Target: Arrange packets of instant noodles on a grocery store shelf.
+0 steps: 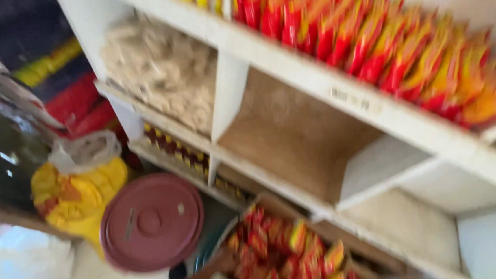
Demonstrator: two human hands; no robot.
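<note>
White wooden shelving (pixel 289 64), red-yellow packets (pixel 378 36) in rows, maroon lid (pixel 151 222), yellow sack (pixel 75 194), neither hand visible.

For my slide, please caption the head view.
White shelves with red-yellow packets, a maroon lid, a yellow bag.

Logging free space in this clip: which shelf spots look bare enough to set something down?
The middle compartment, under the row of red-and-yellow packets and right of the beige goods, looks bare; so does the compartment lower right. The carton of packets and maroon lid crowd the floor.
</note>
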